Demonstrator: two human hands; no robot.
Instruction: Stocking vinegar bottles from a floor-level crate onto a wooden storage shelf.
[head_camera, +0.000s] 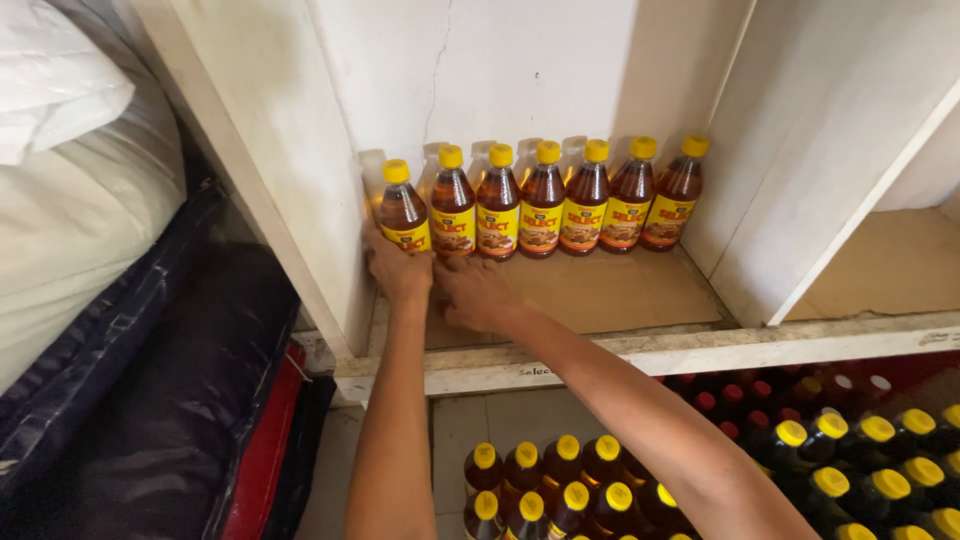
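Loose bottles (560, 490) wait below the shelf (640, 350) — seven stand along its back, left hand (398, 265) gripping the leftmost bottle (404, 215), right hand (478, 292) flat, empty.

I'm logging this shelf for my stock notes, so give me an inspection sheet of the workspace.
Surface: white shelf, brown liner, chipped front edge.
Job's things: seven amber bottles, yellow caps, in a row against the back wall.
Clutter: nothing seen.
Grippers: left hand touching the leftmost bottle; right hand at the second bottle's base.
Cables: nothing seen.
Surroundings: more bottles on the floor, red crate, white sacks, dark plastic sheet.
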